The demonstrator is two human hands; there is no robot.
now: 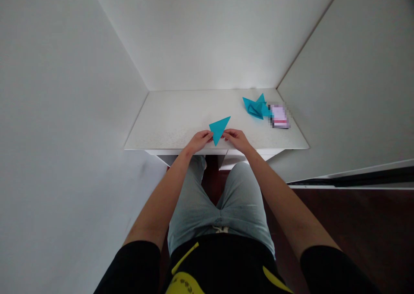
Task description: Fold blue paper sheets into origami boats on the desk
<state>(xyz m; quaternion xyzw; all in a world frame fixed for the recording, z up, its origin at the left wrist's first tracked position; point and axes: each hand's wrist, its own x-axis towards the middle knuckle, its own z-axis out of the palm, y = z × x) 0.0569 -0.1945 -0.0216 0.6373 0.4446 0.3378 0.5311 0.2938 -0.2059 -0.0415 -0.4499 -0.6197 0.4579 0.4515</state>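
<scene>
Between my two hands, over the front part of the white desk [174, 113], is a folded piece of blue paper [219, 129] with pointed corners. My left hand [201, 140] pinches its lower left edge between thumb and fingers. On the other side, my right hand [237, 139] grips the right edge with bent fingers. The paper is tilted, one point toward the upper right and another down toward me. Folded blue paper shapes [257, 107] lie at the back right of the desk; I cannot tell exactly how many.
A small pinkish item [279, 115], blurred by pixels, lies beside the blue shapes near the desk's right end. White walls [210, 35] close in the desk at the back and both sides. Below the desk's front edge is a drawer front [236, 159], near my knees.
</scene>
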